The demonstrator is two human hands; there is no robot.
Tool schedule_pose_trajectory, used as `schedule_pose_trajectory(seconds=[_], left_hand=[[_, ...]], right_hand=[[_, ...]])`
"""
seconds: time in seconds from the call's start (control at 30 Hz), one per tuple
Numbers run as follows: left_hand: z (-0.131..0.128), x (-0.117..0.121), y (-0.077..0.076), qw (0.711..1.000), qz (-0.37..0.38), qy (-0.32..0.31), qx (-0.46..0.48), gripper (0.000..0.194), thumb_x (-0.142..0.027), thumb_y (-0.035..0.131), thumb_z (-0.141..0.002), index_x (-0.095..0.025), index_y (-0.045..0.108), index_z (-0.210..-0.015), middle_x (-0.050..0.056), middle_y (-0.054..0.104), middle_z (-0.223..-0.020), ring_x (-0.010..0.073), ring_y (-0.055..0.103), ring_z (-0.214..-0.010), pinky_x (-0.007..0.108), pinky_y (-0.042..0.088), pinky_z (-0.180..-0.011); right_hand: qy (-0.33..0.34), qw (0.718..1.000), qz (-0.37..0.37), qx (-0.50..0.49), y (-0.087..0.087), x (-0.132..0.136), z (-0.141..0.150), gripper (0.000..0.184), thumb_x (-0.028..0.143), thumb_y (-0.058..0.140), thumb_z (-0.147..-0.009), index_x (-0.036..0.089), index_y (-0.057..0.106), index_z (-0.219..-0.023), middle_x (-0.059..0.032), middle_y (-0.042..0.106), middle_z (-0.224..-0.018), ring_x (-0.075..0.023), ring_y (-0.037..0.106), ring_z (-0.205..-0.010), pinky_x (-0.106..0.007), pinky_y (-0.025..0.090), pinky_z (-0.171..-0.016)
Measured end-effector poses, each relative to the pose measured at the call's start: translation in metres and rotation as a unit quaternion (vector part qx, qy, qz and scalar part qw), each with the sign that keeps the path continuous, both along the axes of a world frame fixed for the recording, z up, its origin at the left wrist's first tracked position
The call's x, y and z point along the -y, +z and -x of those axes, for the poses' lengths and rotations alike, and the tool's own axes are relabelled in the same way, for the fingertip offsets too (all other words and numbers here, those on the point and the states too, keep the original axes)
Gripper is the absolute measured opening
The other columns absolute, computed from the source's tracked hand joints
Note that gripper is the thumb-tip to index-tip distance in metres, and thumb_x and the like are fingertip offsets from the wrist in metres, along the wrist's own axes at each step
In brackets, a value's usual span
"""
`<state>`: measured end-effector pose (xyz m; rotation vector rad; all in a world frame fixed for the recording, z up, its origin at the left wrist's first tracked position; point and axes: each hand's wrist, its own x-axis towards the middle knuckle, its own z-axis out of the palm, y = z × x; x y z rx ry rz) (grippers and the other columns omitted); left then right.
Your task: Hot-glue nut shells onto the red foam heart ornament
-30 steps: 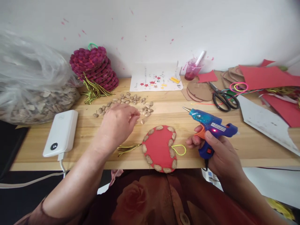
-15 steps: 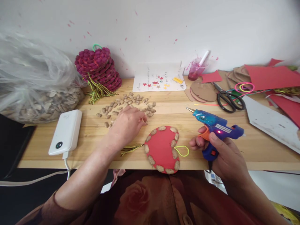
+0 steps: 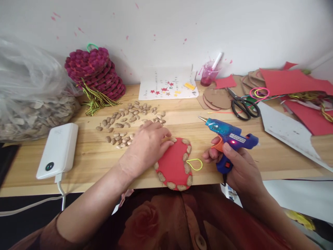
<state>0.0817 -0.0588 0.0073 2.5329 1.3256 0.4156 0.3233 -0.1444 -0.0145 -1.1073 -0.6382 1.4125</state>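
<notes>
The red heart [image 3: 173, 161] lies between the left hand [image 3: 147, 146] and the right hand [image 3: 241, 166]. The left, half-curled, overlaps the heart's left edge (whether it holds anything is hidden). The right wraps around the glue gun [image 3: 221, 126]; its nozzle [image 3: 203, 119] should clear the left hand.

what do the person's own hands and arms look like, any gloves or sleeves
The left hand and right hand are bare, with no glove, ring or bracelet showing. A dark brown left sleeve leaves the left forearm uncovered; the right forearm is uncovered too, but its sleeve is not clearly visible.
</notes>
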Motion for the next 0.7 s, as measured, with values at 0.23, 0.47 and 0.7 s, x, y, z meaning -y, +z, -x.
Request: schedule_pose_trajectory(seconds=[0.23, 0.47, 0.7], left_hand=[[-0.013, 0.001, 0.000, 1.000, 0.015, 0.005, -0.013, 0.010, -0.022, 0.067, -0.093, -0.020, 0.077, -0.089, 0.007, 0.072, -0.091, 0.0269, 0.063, -0.093, 0.045, 0.051, -0.091], [-0.018, 0.001, 0.000, 1.000, 0.013, -0.009, -0.023, 0.010, -0.019, 0.066, -0.093, -0.018, 0.076, -0.090, 0.009, 0.072, -0.092, 0.0274, 0.064, -0.094, 0.045, 0.050, -0.092], [-0.025, 0.001, 0.005, 0.999, 0.034, 0.002, -0.022, 0.010, -0.019, 0.067, -0.092, -0.016, 0.077, -0.090, 0.010, 0.073, -0.094, 0.0281, 0.064, -0.096, 0.045, 0.051, -0.093]], right_hand=[[-0.001, 1.000, 0.012, 0.013, 0.000, -0.001, 0.000, 0.025, 0.044, 0.082, -0.081, 0.023, 0.072, -0.093, 0.0011, 0.067, -0.067, -0.0197, 0.074, -0.072, -0.029, 0.060, -0.068], [0.002, 1.000, 0.018, 0.017, 0.003, -0.001, 0.001, 0.028, 0.047, 0.084, -0.078, 0.024, 0.072, -0.091, 0.0014, 0.066, -0.067, -0.0193, 0.073, -0.071, -0.030, 0.060, -0.067], [0.000, 1.000, 0.018, 0.022, 0.001, -0.001, 0.000, 0.028, 0.046, 0.083, -0.080, 0.024, 0.072, -0.093, 0.0014, 0.065, -0.067, -0.0190, 0.072, -0.070, -0.029, 0.059, -0.067]])
